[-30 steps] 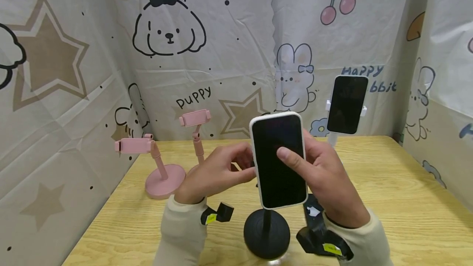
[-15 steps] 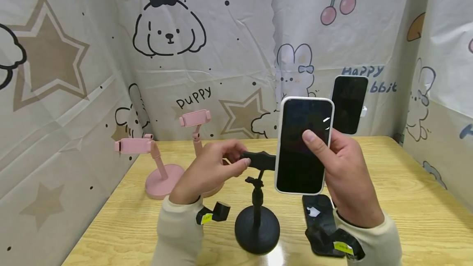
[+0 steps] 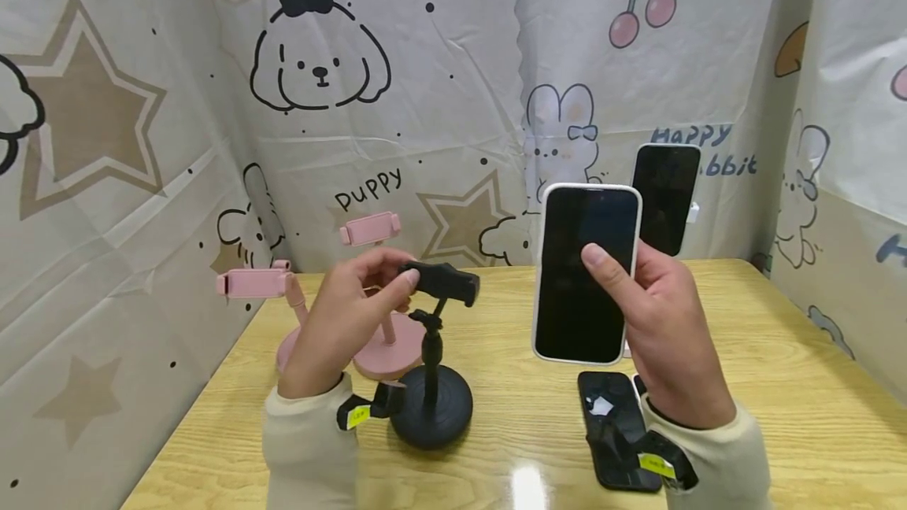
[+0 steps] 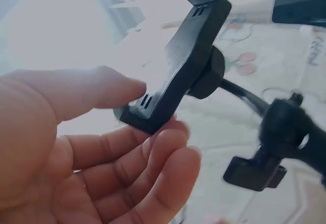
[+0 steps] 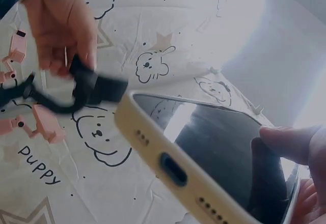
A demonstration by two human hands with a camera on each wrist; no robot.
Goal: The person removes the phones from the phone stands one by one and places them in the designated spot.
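A black phone stand (image 3: 431,408) with a round base is left of centre on the table, its clamp head (image 3: 442,282) bare. My left hand (image 3: 347,313) pinches the left end of that clamp between thumb and fingers, as the left wrist view also shows at the clamp (image 4: 186,51). In my right hand (image 3: 662,329) is a smartphone (image 3: 584,282) in a white case, held upright with the thumb across its dark screen. The right wrist view shows the phone's bottom edge with its port (image 5: 173,169). Phone and clamp are apart.
Two pink phone stands (image 3: 386,349) stand at the back left, partly behind my left hand. A second upright phone (image 3: 664,195) sits in a light stand at the back right. A dark phone (image 3: 612,423) lies on the table (image 3: 510,415) under my right wrist.
The white-cased phone has moved right, off the front of the stand's clamp. My left hand has shifted the black stand left and somewhat back.
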